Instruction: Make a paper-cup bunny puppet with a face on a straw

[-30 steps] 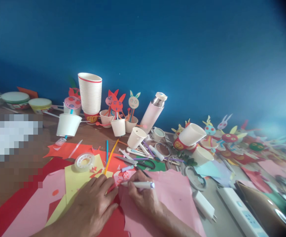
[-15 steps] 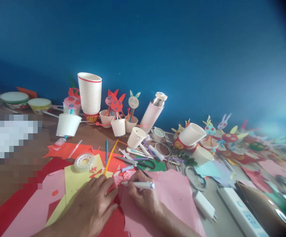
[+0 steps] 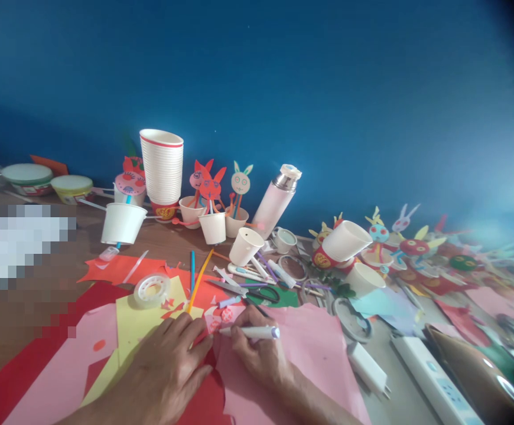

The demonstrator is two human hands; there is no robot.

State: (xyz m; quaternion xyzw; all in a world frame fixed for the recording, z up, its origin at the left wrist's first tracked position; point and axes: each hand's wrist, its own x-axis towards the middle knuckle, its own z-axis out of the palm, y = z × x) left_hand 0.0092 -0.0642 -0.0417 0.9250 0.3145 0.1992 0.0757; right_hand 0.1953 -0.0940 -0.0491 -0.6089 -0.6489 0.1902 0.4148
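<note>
My right hand (image 3: 261,353) is closed round a white marker pen (image 3: 259,332), its tip pointing left at the edge of small pink paper pieces with red drawing. My left hand (image 3: 172,360) lies palm down, fingers spread over the papers just left of the pen tip. Below my right hand is a large pink sheet (image 3: 310,354); red paper (image 3: 204,395) shows between the two hands. A small round pink cutout (image 3: 227,315) with red marks lies beyond the pen. Whatever lies under my left fingertips is mostly hidden.
Beyond my hands lie a tape roll (image 3: 151,291), scissors (image 3: 257,291), a yellow straw (image 3: 200,280) and a white paper cup (image 3: 246,248). A stack of cups (image 3: 163,168) and a pink flask (image 3: 275,203) stand near the wall. On the right is a power strip (image 3: 434,378).
Almost nothing differs. The pen and my right hand have shifted very slightly; my left hand stays in place on the papers.
</note>
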